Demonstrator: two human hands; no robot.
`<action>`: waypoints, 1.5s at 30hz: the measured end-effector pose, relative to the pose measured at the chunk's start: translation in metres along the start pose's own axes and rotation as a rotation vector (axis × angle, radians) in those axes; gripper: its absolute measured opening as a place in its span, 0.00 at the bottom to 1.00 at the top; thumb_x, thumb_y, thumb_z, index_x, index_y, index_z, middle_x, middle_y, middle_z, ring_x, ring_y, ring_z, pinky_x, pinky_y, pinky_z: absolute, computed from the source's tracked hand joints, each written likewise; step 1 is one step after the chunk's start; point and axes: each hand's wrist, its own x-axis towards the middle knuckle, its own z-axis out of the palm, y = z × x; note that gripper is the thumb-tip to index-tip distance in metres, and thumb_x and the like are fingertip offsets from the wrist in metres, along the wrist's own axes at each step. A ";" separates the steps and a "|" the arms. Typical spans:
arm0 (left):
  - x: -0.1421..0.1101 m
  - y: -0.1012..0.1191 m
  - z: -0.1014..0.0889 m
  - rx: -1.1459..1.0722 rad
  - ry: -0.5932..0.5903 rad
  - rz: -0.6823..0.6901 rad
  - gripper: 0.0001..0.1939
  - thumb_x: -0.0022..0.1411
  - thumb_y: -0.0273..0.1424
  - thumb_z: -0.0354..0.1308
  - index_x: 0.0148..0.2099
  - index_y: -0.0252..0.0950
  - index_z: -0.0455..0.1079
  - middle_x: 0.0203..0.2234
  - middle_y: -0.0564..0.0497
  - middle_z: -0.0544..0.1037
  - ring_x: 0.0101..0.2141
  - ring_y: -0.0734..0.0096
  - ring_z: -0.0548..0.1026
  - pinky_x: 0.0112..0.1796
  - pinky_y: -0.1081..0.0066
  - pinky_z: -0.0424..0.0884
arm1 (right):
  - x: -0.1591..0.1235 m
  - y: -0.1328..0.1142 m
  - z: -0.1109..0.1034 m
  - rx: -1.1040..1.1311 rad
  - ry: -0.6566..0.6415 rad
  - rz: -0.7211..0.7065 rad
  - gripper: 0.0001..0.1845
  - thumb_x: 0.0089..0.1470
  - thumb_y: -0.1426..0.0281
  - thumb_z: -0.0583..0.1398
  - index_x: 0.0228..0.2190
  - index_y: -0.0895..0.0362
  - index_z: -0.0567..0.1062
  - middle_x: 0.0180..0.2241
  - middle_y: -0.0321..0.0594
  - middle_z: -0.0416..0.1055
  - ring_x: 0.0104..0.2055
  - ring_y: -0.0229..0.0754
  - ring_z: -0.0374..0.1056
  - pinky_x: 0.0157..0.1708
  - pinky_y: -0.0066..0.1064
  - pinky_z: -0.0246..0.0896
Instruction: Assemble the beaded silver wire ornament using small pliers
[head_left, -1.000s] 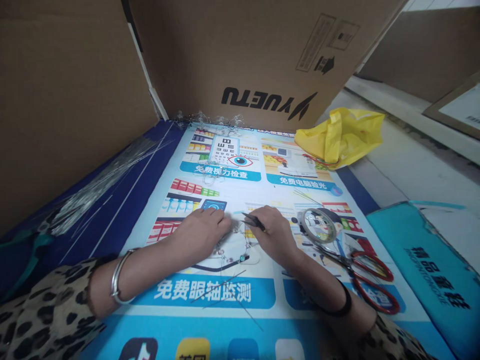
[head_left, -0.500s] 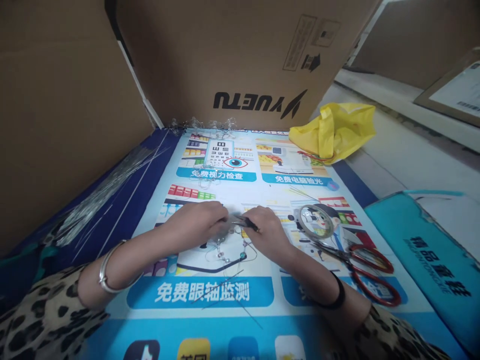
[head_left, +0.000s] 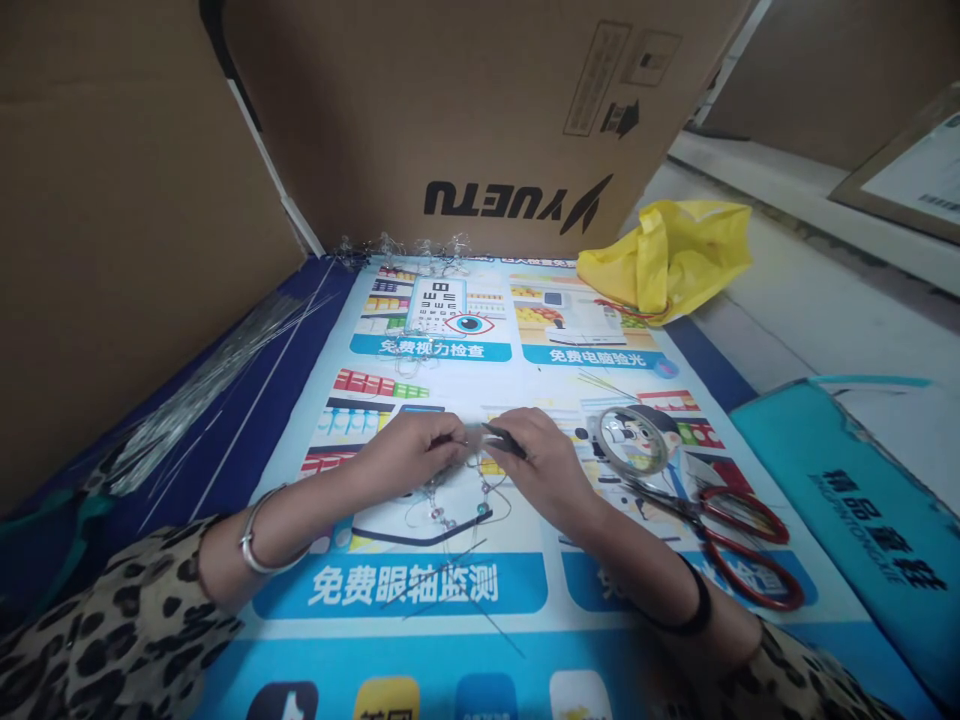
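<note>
My left hand (head_left: 420, 450) is closed in a pinch at the middle of the printed sheet, on what looks like the thin wire of a beaded strand. Facing it, my right hand (head_left: 536, 460) grips a small dark pointed tool (head_left: 504, 438), whose exact kind I cannot make out. Its tip points at the left fingertips. Below the hands hangs or lies the beaded wire strand (head_left: 450, 520), with clear and teal beads and curling loose ends. Several loose wires (head_left: 450, 575) lie on the sheet nearer to me. What the left fingertips pinch is partly hidden.
Red-handled scissors (head_left: 709, 520) and a tape roll (head_left: 632, 440) lie right. A yellow bag (head_left: 675, 260) and teal bag (head_left: 847, 510) are farther right. A wire bundle (head_left: 217, 370) and teal-handled tool (head_left: 82, 530) are left. Wire-and-bead pieces (head_left: 405, 250) line the cardboard box (head_left: 450, 110).
My left hand has moved slightly right and its forearm has shifted right. My right hand has turned a little, and the dark tool's two separate prongs now look closer together.
</note>
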 end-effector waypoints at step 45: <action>-0.008 -0.003 0.011 -0.117 0.119 -0.027 0.08 0.59 0.30 0.50 0.28 0.35 0.63 0.21 0.57 0.68 0.23 0.78 0.64 0.26 0.76 0.58 | -0.005 -0.024 -0.013 -0.726 -0.408 -0.139 0.17 0.54 0.56 0.55 0.25 0.56 0.71 0.23 0.40 0.69 0.28 0.43 0.63 0.28 0.33 0.40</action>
